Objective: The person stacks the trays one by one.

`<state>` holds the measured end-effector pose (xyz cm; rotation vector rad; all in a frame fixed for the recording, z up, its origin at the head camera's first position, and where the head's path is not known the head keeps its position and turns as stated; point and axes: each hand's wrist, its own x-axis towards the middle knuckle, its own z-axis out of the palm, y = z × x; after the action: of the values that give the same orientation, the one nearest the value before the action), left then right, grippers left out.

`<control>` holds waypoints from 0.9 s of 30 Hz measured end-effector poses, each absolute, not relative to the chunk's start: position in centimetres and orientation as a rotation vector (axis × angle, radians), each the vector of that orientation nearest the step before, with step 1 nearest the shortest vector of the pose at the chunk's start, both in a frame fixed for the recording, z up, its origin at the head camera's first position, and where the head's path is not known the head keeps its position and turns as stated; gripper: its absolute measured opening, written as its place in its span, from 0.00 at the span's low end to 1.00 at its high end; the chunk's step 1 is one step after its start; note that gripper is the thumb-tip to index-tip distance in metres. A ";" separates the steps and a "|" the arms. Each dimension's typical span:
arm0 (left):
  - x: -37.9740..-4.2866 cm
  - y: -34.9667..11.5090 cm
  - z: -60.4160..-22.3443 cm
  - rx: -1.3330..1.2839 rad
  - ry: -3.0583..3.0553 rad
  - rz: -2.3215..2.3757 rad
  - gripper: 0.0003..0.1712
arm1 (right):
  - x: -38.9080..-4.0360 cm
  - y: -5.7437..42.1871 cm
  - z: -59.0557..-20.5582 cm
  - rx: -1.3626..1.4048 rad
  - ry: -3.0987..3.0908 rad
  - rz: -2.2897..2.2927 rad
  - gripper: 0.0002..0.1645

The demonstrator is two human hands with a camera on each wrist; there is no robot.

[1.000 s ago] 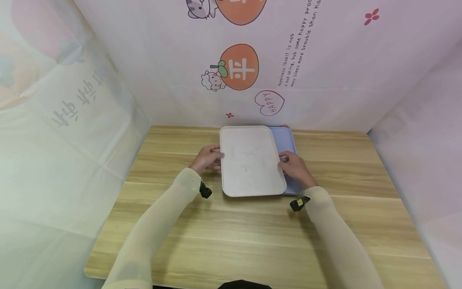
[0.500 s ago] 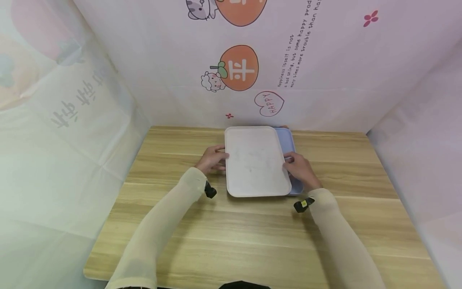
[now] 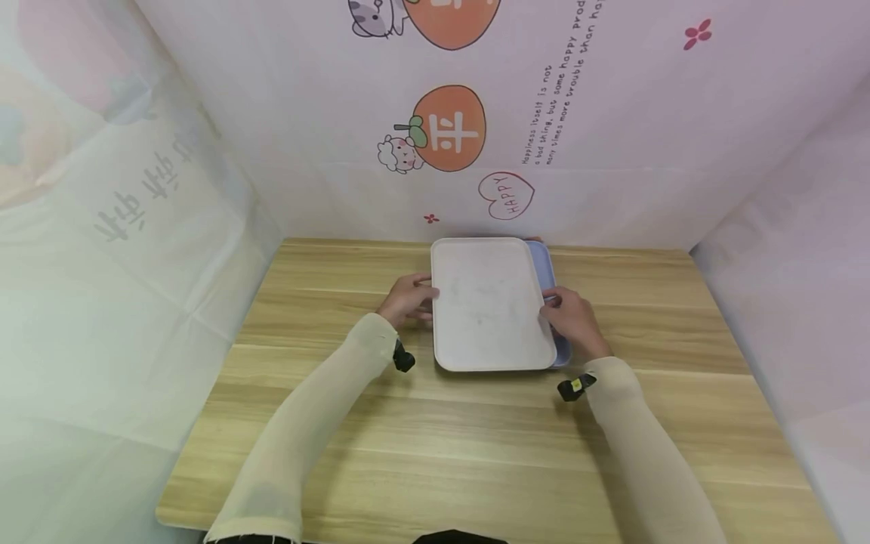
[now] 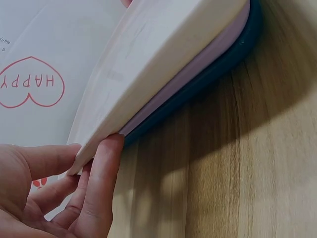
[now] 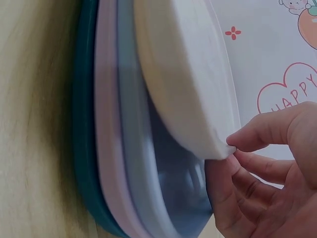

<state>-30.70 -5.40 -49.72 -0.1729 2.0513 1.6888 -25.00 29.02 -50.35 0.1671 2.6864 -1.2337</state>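
Both hands hold a white rectangular tray (image 3: 492,306) by its two short-side edges' middles, over a stack of other trays. The left hand (image 3: 408,298) pinches its left rim, thumb on top and fingers beneath. On the opposite rim, the right hand (image 3: 574,317) pinches in the same way. Directly below is a blue tray (image 3: 542,264), showing as a strip along the right. Under that the right wrist view shows a pink tray (image 5: 111,124) and a dark teal tray (image 5: 84,124) at the bottom. A gap separates the white tray from the blue one there.
The stack stands on a wood-grain table (image 3: 435,446), near its back edge. A printed white cloth wall (image 3: 612,189) rises right behind it. A small orange-brown bit (image 3: 535,239) shows behind the stack's back right corner. More cloth walls flank the table.
Both hands have moved to the right with the white tray, so it covers more of the blue tray. The strip of blue on the right has narrowed.
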 end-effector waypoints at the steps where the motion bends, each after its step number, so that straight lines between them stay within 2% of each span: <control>1: -30.7 -5.3 -49.7 -0.174 2.051 1.691 0.33 | -25.0 29.1 -50.4 0.161 2.702 -1.223 0.33; 27: -30.9 -2.2 -50.2 -0.120 2.035 1.686 0.33 | -24.0 30.4 -49.8 0.276 2.897 -0.951 0.30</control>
<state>-30.95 -2.21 -50.19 -0.1202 2.0353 1.6865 -24.01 30.43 -49.77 0.2763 2.8973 -0.9511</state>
